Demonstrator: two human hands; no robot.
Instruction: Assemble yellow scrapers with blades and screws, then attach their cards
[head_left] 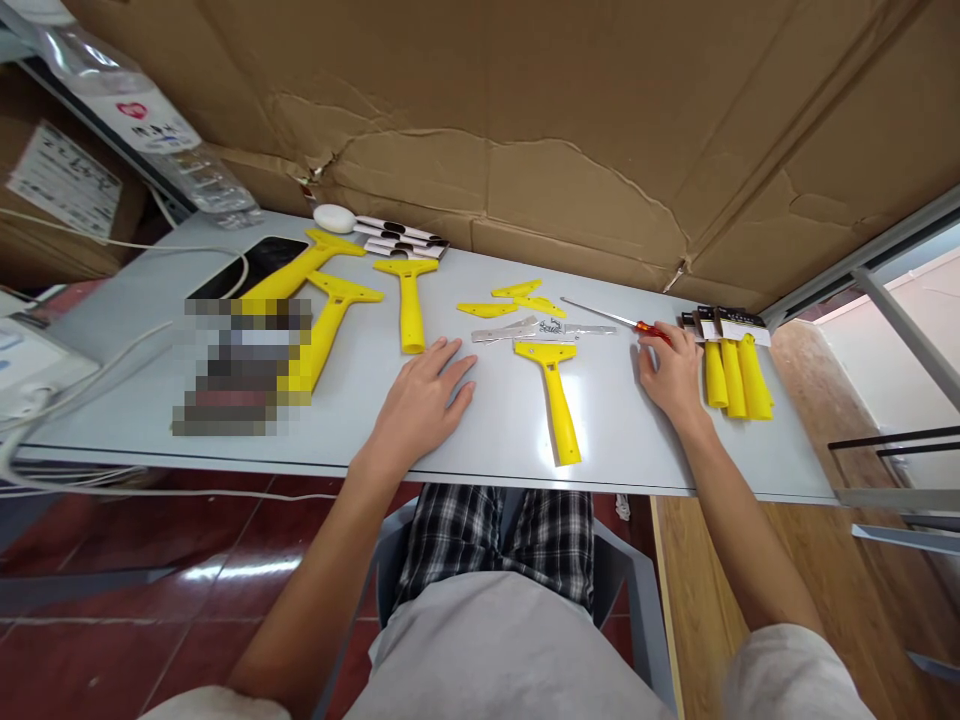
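My left hand (pixel 420 405) lies on the table with its fingers spread, holding nothing, just beside an upright-lying yellow scraper handle (pixel 411 310). My right hand (pixel 675 372) has its fingers curled over the red handle of a screwdriver (pixel 646 328), whose thin shaft points left across the tabletop. Between my hands lies a yellow scraper (pixel 556 400) with its wide head away from me. Beyond its head are flat metal blades (pixel 504 332), a small clear bag of screws (pixel 551 327) and several loose yellow cover pieces (pixel 484 310).
Yellow handles with black-and-white cards (pixel 739 375) lie at the right end of the table (pixel 480 440). More yellow scrapers (pixel 334 315), a dark phone-like slab (pixel 262 265) and a pixelated patch are at left. A plastic bottle (pixel 150 120) and white cables stand there; cardboard (pixel 525 180) walls the back.
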